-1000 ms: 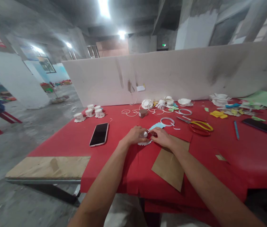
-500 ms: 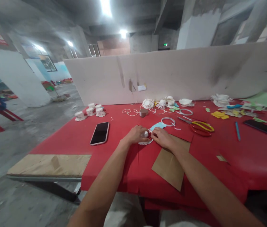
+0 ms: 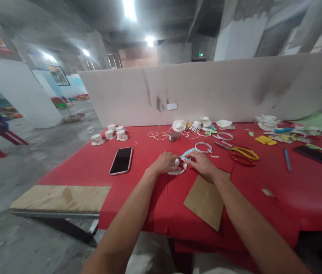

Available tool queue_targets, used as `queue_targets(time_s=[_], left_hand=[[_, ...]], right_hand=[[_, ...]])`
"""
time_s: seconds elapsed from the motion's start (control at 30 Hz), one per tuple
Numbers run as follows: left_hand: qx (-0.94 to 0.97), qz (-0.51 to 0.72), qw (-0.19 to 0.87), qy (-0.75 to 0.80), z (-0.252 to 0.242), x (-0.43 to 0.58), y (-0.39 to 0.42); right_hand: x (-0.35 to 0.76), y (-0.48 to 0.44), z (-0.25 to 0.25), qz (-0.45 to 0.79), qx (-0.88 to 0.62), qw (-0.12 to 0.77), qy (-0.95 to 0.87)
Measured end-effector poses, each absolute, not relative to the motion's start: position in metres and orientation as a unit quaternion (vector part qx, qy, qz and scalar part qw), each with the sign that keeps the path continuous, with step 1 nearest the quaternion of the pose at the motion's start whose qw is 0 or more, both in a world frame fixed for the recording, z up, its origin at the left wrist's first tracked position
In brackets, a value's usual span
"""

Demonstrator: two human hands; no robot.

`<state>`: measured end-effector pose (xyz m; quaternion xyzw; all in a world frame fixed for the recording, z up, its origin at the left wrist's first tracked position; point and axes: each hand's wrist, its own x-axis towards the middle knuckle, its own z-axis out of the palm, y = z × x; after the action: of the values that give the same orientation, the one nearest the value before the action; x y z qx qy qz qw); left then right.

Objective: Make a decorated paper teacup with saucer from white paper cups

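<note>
On the red tabletop lies a white paper piece with a scalloped, frilled rim point(image 3: 178, 171) and a small round raised middle. My left hand point(image 3: 165, 163) is curled over its left side, fingers gripping the raised middle and partly hiding it. My right hand point(image 3: 202, 164) hovers at the right edge of the rim, thumb and forefinger apart; whether a fingertip touches the rim I cannot tell. A light blue paper scrap point(image 3: 188, 153) shows just behind the right fingers. Beneath my right wrist is a brown card point(image 3: 205, 203).
A phone point(image 3: 121, 161) lies left of my hands, with several small white paper cups point(image 3: 121, 134) behind it. A brown piece point(image 3: 173, 136), tape ring point(image 3: 203, 147), scissors point(image 3: 239, 152) and blue pen point(image 3: 287, 159) lie beyond and right. A pale board point(image 3: 206, 91) stands behind.
My right hand has drawn slightly to the right, its fingers coming apart and more of the frilled rim showing. The left hand stays on the white paper piece.
</note>
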<state>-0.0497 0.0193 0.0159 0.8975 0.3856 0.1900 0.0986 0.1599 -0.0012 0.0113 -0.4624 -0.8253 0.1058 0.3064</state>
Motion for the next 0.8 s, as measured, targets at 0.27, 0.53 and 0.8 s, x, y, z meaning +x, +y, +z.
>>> queue_targets(time_s=[0.27,0.53,0.8], left_hand=[[0.902,0.190,0.091,0.376,0.012,-0.051,0.021],[0.909,0.185,0.062,0.367,0.006,-0.051,0.027],[0.913,0.170,0.052,0.367,0.010,-0.049,0.023]], right_hand=[[0.146,-0.001,-0.001,0.096,-0.462,0.253,-0.844],[0.136,-0.003,-0.004,0.009,-0.500,0.200,-0.842],[0.150,0.002,0.001,0.019,-0.497,0.270,-0.825]])
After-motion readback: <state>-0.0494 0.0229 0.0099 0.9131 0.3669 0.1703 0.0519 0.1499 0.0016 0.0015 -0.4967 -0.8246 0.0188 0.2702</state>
